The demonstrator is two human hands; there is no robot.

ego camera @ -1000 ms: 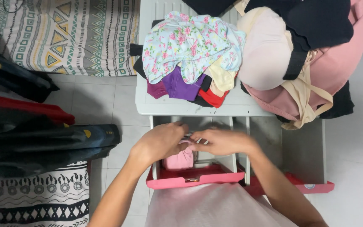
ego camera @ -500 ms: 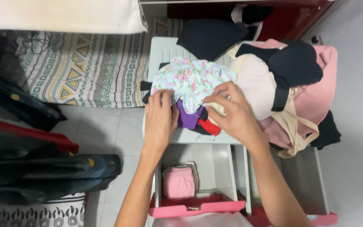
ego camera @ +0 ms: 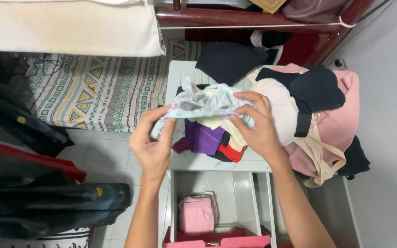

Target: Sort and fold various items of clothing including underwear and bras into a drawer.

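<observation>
A clothes pile [ego camera: 299,105] sits on a drawer unit [ego camera: 180,160] at frame centre; below it, a folded garment [ego camera: 197,215] lies in the open drawer [ego camera: 240,193]; a patterned mat [ego camera: 97,89] lies left.

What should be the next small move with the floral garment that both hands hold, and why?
Probably pull the floral garment flat between the left hand and right hand. It hangs bunched above the clothes pile, while the open drawer below already holds one folded pink piece with free room beside it.

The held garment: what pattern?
Pale blue with small pink flowers, stretched between both hands; head view.
</observation>
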